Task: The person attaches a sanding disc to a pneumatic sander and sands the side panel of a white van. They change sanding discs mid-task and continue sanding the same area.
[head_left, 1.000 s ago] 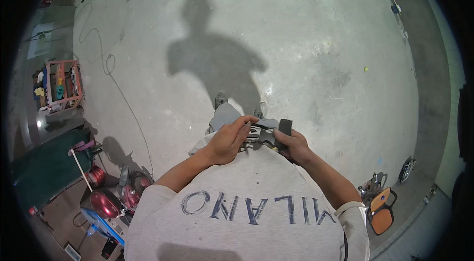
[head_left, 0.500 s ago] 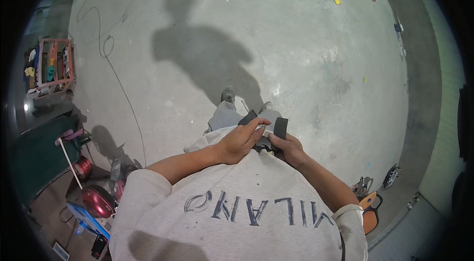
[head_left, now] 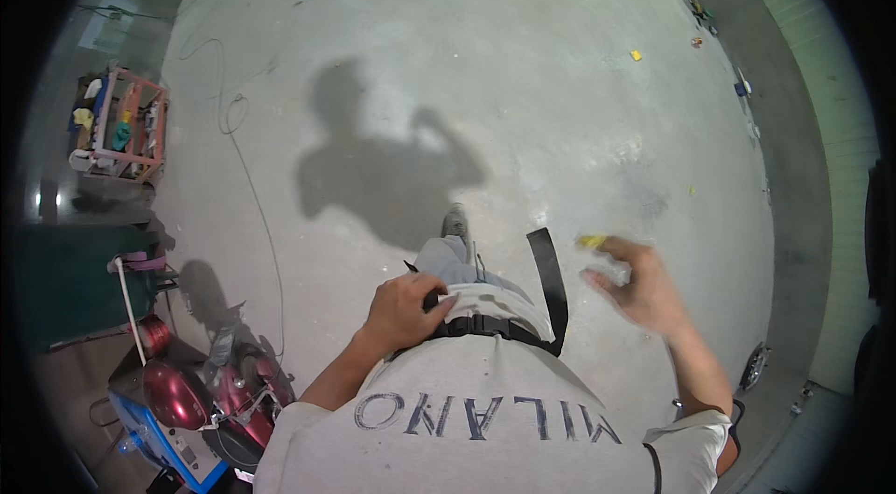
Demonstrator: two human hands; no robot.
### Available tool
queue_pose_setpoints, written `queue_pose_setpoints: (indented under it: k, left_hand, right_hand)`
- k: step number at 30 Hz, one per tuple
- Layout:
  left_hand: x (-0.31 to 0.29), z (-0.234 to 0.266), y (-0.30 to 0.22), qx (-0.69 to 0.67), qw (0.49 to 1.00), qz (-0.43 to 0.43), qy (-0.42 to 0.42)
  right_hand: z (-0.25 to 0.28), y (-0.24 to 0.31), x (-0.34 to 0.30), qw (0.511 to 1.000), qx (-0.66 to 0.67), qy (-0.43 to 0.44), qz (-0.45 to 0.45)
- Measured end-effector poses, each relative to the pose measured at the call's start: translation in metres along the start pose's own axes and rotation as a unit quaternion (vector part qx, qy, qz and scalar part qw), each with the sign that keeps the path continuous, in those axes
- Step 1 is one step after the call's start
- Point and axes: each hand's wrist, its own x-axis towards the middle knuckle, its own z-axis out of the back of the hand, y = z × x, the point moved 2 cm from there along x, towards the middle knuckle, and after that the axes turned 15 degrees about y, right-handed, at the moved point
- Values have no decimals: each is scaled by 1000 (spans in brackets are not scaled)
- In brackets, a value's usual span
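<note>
Around my waist, over the light shirt, runs a black belt [head_left: 529,338] with a plastic buckle [head_left: 480,325] at the front, its halves joined. My left hand [head_left: 401,312] is closed at the belt's left side, fingers and thumb curled about a dark strap that they partly hide. Out to the right, apart from the belt, my right hand [head_left: 646,289] is blurred, its thumb and index finger spread. A yellow patch [head_left: 592,240] shows at the index fingertip; blur hides what it is. Between the hands a loose strap end [head_left: 549,275] sticks out forward from the belt.
A thin cable [head_left: 245,167] winds over the grey floor [head_left: 560,139] at left. Further left stand a pink-framed rack [head_left: 140,125] of odds and ends and a dark green surface [head_left: 79,284]. Shiny red machinery [head_left: 177,394] and a blue-edged panel [head_left: 159,433] are near my left arm.
Both hands were together at the belt's front. The right has swung outward and away from the strap; the left has shifted left along the belt. The buckle and long strap end are now uncovered.
</note>
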Motion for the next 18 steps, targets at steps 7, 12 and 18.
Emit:
queue_pose_setpoints:
  k: [7,12,18]
  left_hand:
    - [-143,-45,57,4,976,171,137]
    - [-211,-45,81,42,972,173,150]
    - [-286,-52,144,24,970,173,169]
  right_hand:
    - [18,94,-167,784,48,-372,495]
    - [-18,144,-217,698,23,-421,578]
    - [-92,205,-252,664,16,-465,585]
